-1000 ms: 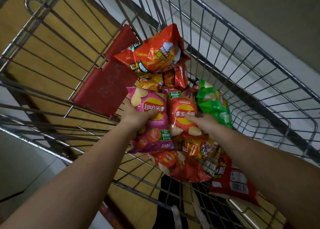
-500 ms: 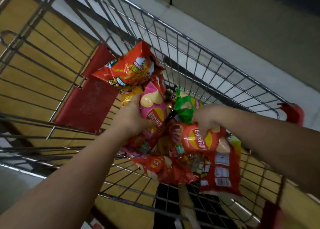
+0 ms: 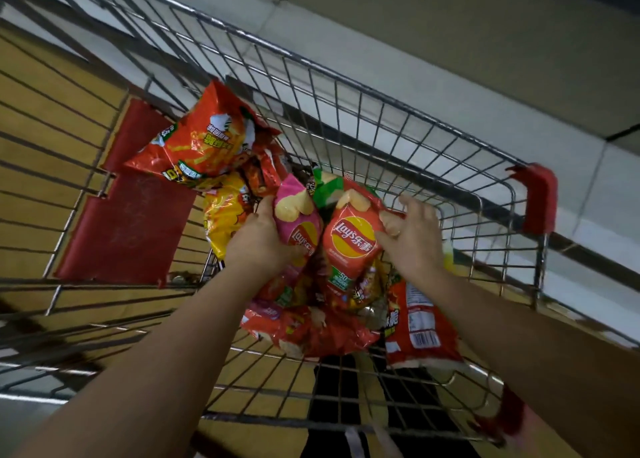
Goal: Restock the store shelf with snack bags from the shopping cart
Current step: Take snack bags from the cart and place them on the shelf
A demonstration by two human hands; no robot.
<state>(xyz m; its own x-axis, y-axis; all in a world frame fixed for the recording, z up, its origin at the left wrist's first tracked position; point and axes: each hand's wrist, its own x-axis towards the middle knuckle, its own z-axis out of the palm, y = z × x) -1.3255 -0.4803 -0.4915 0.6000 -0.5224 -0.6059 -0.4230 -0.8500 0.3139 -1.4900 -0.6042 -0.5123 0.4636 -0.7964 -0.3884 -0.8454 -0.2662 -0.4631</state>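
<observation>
Both arms reach down into a wire shopping cart [image 3: 408, 111] full of snack bags. My left hand [image 3: 259, 243] grips a pink Lay's chip bag [image 3: 299, 222] by its left side. My right hand [image 3: 412, 239] holds a red Lay's chip bag [image 3: 351, 246] by its upper right edge, thumb on the front. The two bags are side by side above the pile. A large orange-red snack bag [image 3: 204, 142] leans against the cart's far left. A yellow bag [image 3: 223, 211] and a green bag [image 3: 325, 189] lie behind the held ones.
More red bags [image 3: 311, 333] lie on the cart floor, one back-side up with a barcode [image 3: 420, 322]. A red plastic child-seat flap [image 3: 128, 229] stands at the left, a red corner bumper [image 3: 540, 194] at the right. Pale floor tiles lie beyond.
Both bags have risen from the pile. The red Lay's bag has turned upright in my right hand, and the pink one moved right next to it. The camera view shifted.
</observation>
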